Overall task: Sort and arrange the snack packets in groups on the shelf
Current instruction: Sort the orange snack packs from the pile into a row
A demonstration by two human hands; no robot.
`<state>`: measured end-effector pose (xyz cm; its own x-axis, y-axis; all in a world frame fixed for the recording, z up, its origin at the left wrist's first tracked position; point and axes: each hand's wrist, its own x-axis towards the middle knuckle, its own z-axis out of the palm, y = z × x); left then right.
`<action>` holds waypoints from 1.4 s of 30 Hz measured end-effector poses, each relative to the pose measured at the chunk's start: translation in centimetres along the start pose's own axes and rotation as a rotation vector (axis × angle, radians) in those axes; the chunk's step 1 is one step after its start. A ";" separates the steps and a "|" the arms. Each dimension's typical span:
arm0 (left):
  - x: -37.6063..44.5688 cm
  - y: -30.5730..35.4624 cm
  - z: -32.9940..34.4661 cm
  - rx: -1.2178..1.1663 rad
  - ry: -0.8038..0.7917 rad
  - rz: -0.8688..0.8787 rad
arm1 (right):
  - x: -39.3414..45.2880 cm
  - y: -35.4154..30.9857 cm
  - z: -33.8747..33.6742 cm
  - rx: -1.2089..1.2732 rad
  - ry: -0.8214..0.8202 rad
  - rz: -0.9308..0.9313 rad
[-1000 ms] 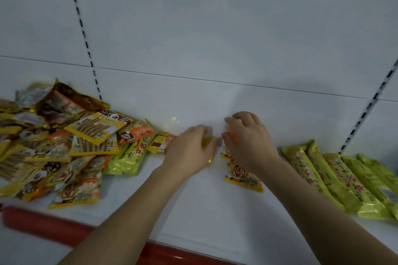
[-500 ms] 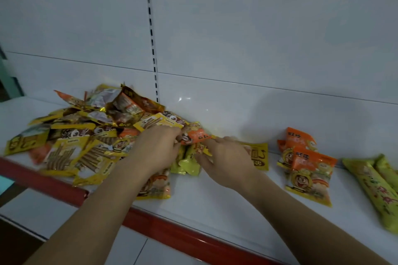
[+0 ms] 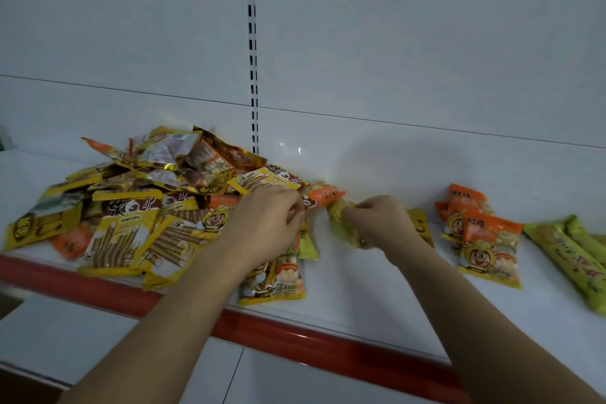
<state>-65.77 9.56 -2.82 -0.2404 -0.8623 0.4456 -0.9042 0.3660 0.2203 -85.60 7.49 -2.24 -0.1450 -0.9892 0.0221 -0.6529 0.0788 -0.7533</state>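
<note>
Both hands worked at the right edge of the unsorted pile, which filled the left-centre of the frame on the white shelf. Left hand lay knuckles-up with its fingers curled onto an orange packet at the pile's rim; it appeared to pinch that packet, though the fingertips were hidden. Right hand was closed around a green packet, crumpled in its grip just right of the pile.

What the coming move seemed to turn on was direction. Sorted groups all lay toward the right of the frame: an orange stack just beyond the right hand, and the long green row farther out at the right edge, well apart from the pile. Those green packets lay with their long axes running from upper left to lower right. So the held green packet probably needed carrying rightward past the orange stack and turning to that same slant. Right hand was the nearer one for either group; the left would have had to reach across it, or hand its orange packet over.
</note>
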 end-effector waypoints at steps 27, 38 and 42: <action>0.3 0.3 -2.2 -0.863 0.006 -0.565 | -0.3 -1.8 5.7 -0.245 -0.304 -0.119; 0.6 0.1 -0.3 -0.729 -0.044 -0.542 | 1.1 -0.6 3.6 -0.280 -0.078 -0.068; 0.7 0.7 0.8 -0.701 -0.017 -0.522 | 0.6 -0.9 1.8 -0.356 0.114 -0.193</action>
<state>-66.85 8.89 -3.08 0.1339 -0.9828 0.1271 -0.4762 0.0486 0.8780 -83.73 6.57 -2.76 -0.0631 -0.9717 0.2278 -0.8892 -0.0489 -0.4549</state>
